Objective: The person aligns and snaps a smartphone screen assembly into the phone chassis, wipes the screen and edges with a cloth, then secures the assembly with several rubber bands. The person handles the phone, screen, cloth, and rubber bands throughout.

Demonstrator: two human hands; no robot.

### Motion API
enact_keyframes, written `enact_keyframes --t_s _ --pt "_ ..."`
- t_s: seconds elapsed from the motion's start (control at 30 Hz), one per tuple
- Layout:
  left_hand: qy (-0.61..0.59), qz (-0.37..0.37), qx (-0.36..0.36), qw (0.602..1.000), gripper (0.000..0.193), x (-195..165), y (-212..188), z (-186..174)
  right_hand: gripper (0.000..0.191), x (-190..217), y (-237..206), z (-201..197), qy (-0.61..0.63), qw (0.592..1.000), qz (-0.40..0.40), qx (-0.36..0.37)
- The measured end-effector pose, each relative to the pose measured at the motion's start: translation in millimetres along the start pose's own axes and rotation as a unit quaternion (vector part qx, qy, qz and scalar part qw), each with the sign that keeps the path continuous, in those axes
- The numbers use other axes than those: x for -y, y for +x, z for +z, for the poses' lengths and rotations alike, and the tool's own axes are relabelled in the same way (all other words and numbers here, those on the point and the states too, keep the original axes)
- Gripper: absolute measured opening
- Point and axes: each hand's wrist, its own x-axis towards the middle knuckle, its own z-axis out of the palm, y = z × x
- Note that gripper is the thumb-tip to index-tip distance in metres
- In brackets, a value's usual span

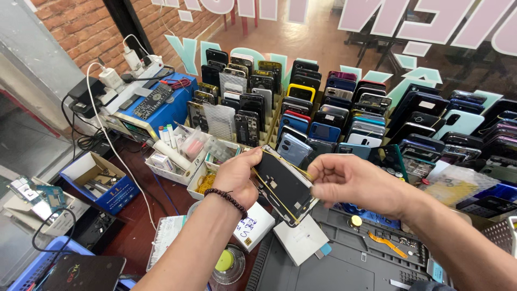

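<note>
My left hand, with a dark bead bracelet on the wrist, grips a black phone screen panel by its left edge, holding it tilted above the work mat. Yellow rubber bands run across the panel. My right hand pinches a band at the panel's right edge, fingers closed on it. A white card lies on the mat just below the panel.
Slotted racks full of phones and phone backs fill the far side. White trays with tubes and parts stand at left, by a blue box. A grey repair mat lies under my hands. Chargers and cables sit at far left.
</note>
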Motion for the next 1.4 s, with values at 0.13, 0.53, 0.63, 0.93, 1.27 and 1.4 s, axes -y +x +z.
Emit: enact_keyframes --t_s 0.13,0.53,0.63,0.93,1.27,1.4 --pt "-0.022 0.004 -0.017 1.000 0.024 1.7 1.4 -5.8 0.024 2.9 -5.6 2.8 0.017 1.000 0.003 0.007" --pt "-0.105 -0.007 -0.072 0.992 0.024 -9.8 18.7 -17.4 0.026 18.1 -2.5 49.8 -0.167 0.945 0.039 -0.279" --pt "-0.101 -0.002 -0.098 0.990 0.025 -7.3 20.1 -16.6 0.027 18.4 -5.0 60.5 -0.243 0.911 -0.007 -0.333" --pt "-0.094 -0.009 -0.092 0.991 0.024 -11.1 14.3 -8.4 0.024 1.3 -7.5 59.6 -0.200 0.915 -0.074 -0.342" --pt "-0.094 -0.005 -0.109 0.990 0.020 -11.4 7.8 3.8 0.016 -13.9 -6.9 55.1 -0.028 0.942 -0.071 -0.327" --pt "-0.088 -0.006 -0.101 0.991 0.018 -10.8 5.8 6.9 0.016 -16.7 -8.0 52.9 0.009 0.948 -0.075 -0.309"
